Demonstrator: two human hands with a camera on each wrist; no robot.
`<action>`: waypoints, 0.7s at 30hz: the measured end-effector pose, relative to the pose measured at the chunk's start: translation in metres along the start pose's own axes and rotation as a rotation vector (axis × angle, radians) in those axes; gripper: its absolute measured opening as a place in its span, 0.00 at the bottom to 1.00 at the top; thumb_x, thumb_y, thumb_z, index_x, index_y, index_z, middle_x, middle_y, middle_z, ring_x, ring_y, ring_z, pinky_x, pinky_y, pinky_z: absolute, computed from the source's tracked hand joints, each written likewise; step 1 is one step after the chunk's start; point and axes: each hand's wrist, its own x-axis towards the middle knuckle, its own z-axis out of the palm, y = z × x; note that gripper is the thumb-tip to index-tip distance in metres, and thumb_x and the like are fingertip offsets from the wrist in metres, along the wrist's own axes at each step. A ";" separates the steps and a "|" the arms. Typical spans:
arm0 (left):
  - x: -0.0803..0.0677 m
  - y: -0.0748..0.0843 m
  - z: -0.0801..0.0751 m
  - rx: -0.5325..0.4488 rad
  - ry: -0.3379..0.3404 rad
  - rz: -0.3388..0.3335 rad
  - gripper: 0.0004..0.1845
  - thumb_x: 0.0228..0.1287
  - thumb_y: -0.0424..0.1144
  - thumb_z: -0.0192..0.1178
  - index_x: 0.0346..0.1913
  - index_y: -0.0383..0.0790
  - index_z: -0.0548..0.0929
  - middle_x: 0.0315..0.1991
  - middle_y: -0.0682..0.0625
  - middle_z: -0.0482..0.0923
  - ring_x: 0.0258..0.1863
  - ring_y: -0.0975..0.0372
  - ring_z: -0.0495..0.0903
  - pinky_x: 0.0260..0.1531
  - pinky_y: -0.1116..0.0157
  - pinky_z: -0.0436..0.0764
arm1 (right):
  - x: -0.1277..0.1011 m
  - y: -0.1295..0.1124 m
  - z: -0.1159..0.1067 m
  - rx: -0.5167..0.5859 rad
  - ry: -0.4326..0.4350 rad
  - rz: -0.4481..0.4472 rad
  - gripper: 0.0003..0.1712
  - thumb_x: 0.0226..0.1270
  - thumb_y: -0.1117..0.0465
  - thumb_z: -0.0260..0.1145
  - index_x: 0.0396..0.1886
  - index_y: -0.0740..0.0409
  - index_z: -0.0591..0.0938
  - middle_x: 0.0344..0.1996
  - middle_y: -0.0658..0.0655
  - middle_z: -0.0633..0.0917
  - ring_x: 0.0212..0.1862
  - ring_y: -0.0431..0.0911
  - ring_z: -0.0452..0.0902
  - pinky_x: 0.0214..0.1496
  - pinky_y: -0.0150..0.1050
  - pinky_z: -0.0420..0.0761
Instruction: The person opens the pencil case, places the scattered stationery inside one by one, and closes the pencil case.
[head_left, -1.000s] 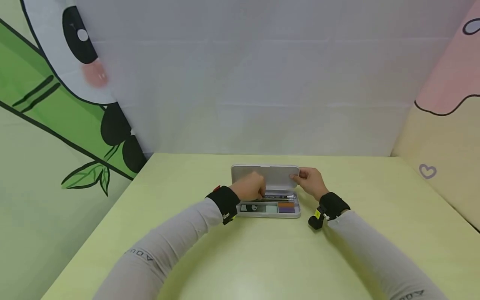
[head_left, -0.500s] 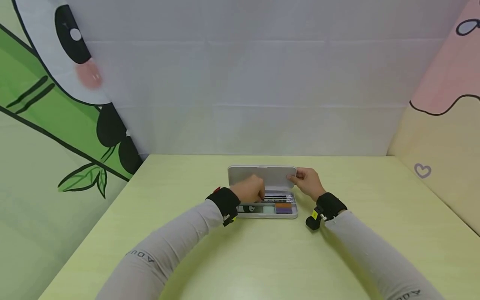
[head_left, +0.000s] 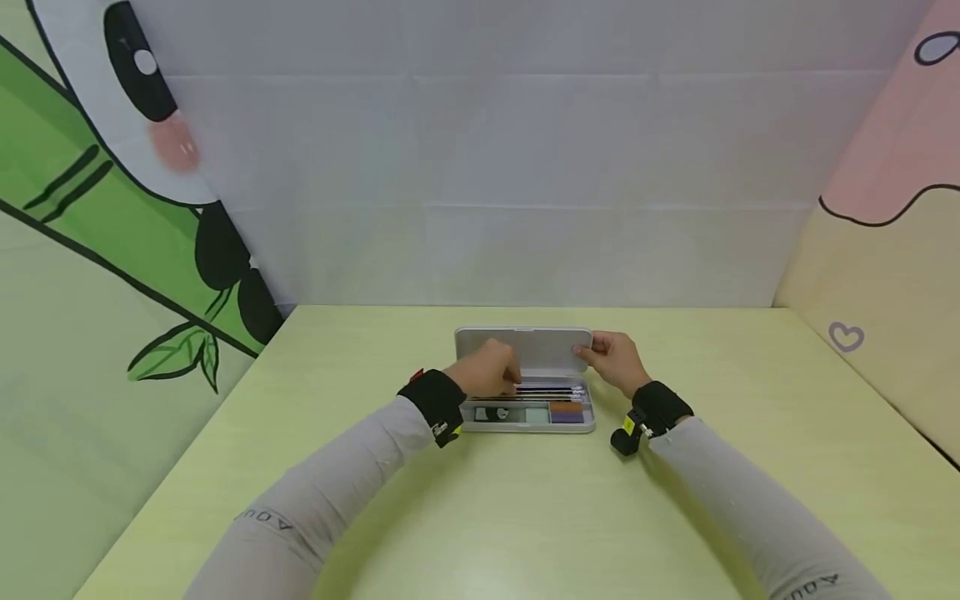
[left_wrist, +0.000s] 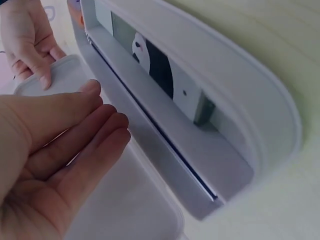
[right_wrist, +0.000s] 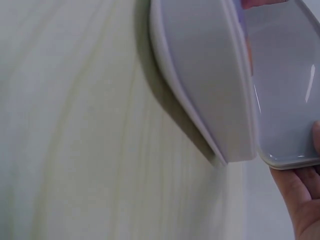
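Note:
A white pencil case (head_left: 525, 421) lies open on the yellow-green table (head_left: 480, 517), its lid (head_left: 525, 348) standing upright at the back. In it lie several pencils (head_left: 551, 390), a panda eraser (head_left: 497, 413) and orange and purple blocks (head_left: 567, 412). My left hand (head_left: 491, 371) hovers over the left end of the pencils. The left wrist view shows this left hand (left_wrist: 107, 112) with straight fingers, holding nothing, just in front of the lid (left_wrist: 130, 210). My right hand (head_left: 611, 358) pinches the lid's right corner; the right hand (left_wrist: 27, 40) also shows in the left wrist view.
Printed panels wall in the table at the back and on both sides, with a panda and bamboo print (head_left: 150, 167) on the left. In the right wrist view the case's outer shell (right_wrist: 200, 75) rests on the table beside the lid (right_wrist: 285, 100).
My left hand has slid a little to the left over the pencils. My right hand keeps its hold on the lid's corner.

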 end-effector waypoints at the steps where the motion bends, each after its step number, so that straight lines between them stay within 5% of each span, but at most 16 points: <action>1: -0.004 -0.001 -0.002 0.004 0.015 -0.006 0.07 0.59 0.32 0.66 0.40 0.36 0.89 0.36 0.46 0.88 0.35 0.59 0.85 0.37 0.68 0.84 | -0.001 -0.001 0.000 -0.001 0.000 -0.001 0.17 0.66 0.65 0.64 0.51 0.72 0.82 0.43 0.70 0.86 0.46 0.59 0.85 0.35 0.24 0.77; 4: -0.016 -0.003 -0.008 -0.019 0.120 -0.005 0.08 0.59 0.34 0.66 0.41 0.36 0.89 0.36 0.46 0.88 0.34 0.59 0.85 0.36 0.68 0.83 | -0.002 -0.003 0.001 -0.002 -0.001 -0.009 0.17 0.66 0.65 0.64 0.51 0.72 0.81 0.43 0.71 0.86 0.46 0.60 0.85 0.35 0.24 0.77; 10: -0.038 -0.004 -0.021 -0.166 0.589 0.113 0.14 0.57 0.38 0.68 0.45 0.35 0.87 0.41 0.43 0.88 0.40 0.56 0.86 0.43 0.64 0.84 | -0.006 -0.004 0.001 -0.006 -0.001 -0.026 0.17 0.66 0.65 0.63 0.50 0.72 0.82 0.43 0.71 0.86 0.46 0.60 0.85 0.35 0.24 0.77; 12: -0.041 -0.009 -0.028 -0.184 0.692 0.124 0.16 0.55 0.38 0.69 0.47 0.35 0.86 0.42 0.41 0.87 0.42 0.55 0.86 0.45 0.63 0.84 | -0.006 -0.005 0.001 0.002 0.001 -0.030 0.16 0.66 0.65 0.64 0.50 0.72 0.82 0.43 0.71 0.86 0.46 0.61 0.85 0.36 0.24 0.77; 16: -0.045 -0.029 -0.037 -0.251 0.719 0.047 0.19 0.54 0.37 0.70 0.49 0.34 0.85 0.45 0.38 0.86 0.45 0.51 0.86 0.48 0.59 0.84 | -0.005 -0.006 -0.001 0.014 0.005 -0.022 0.17 0.66 0.65 0.64 0.50 0.73 0.82 0.44 0.72 0.85 0.47 0.61 0.84 0.36 0.23 0.77; 21: -0.053 -0.059 -0.027 -0.506 0.609 -0.154 0.22 0.53 0.38 0.71 0.52 0.34 0.84 0.51 0.38 0.84 0.51 0.49 0.83 0.52 0.59 0.83 | -0.007 -0.006 0.004 0.015 0.007 0.000 0.17 0.67 0.65 0.63 0.51 0.72 0.81 0.45 0.72 0.85 0.48 0.61 0.84 0.36 0.23 0.76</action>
